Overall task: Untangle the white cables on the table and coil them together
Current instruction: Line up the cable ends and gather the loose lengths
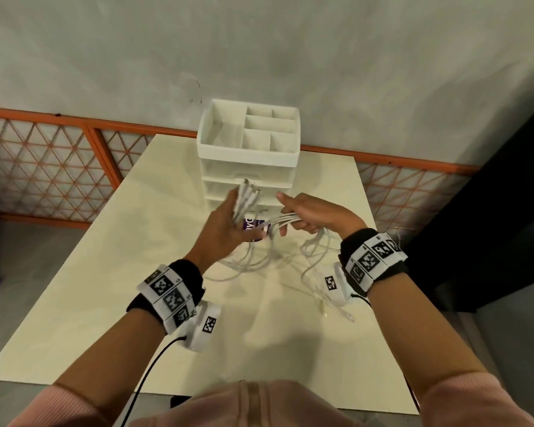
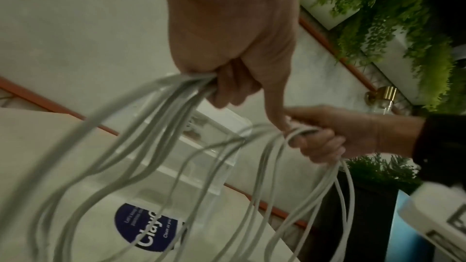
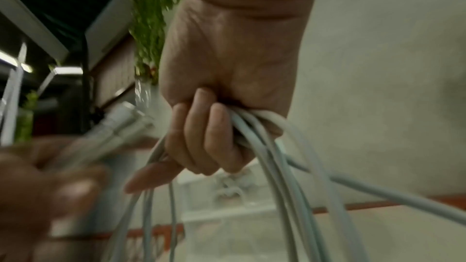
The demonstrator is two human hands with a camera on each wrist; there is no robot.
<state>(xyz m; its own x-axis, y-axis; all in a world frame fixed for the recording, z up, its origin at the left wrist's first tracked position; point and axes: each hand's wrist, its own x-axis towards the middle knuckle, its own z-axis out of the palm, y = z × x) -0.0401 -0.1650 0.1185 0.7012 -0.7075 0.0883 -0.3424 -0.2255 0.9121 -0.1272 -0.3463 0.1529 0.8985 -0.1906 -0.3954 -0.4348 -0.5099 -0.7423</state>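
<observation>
We clamp thin white rubber cables (image 1: pixel 282 217) w/ both fists: left hand (image 1: pixel 228 224) bunches plug ends, right hand (image 1: pixel 309 215) feeds slack for coiling.

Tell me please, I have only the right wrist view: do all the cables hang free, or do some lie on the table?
Observer: Some lie on the table. Loops of the white cables rest on it, and loose ends reach toward its right side.
Operator: My view blurs the left hand. What does it hold?
Observer: The left hand holds a bunch of connector ends, which point up and away from the person.
Operator: What stands behind the hands?
Observer: A white drawer organizer stands at the far edge of the table. Its top compartments look empty.
</observation>
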